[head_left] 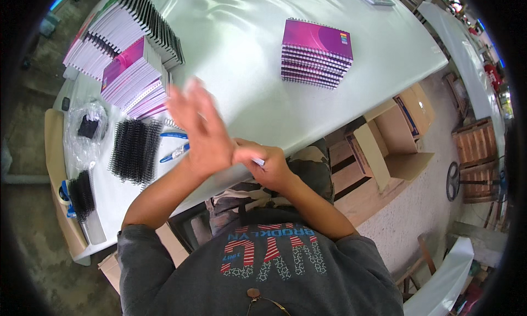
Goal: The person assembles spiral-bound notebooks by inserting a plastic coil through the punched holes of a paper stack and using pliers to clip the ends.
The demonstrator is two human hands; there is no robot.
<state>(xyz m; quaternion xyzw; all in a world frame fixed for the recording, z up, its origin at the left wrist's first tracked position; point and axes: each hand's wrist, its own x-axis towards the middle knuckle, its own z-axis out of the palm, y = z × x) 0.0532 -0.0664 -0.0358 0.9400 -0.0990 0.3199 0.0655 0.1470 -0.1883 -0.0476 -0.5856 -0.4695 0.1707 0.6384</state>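
Note:
My left hand (203, 132) is raised over the table's near edge, fingers spread and blurred, with nothing in it. Beside its wrist, my right hand (270, 167) is closed, and a small whitish bit (258, 162) shows at its fingers; what it is I cannot make out. Blue-handled tools (175, 152) lie just left of my left hand, partly hidden by it. Farther left stand a bundle of black spiral binding coils (134, 151) and a stack of punched pages with a purple cover (132, 77). A neat stack of purple spiral notebooks (317, 52) sits to the right.
Tall stacks of black-bound notebooks (137, 22) fill the far left of the white table (236, 58). A clear plastic bag (82, 124) and more black coils (82, 198) lie along the left edge. Open cardboard boxes (392, 146) stand below the table at right.

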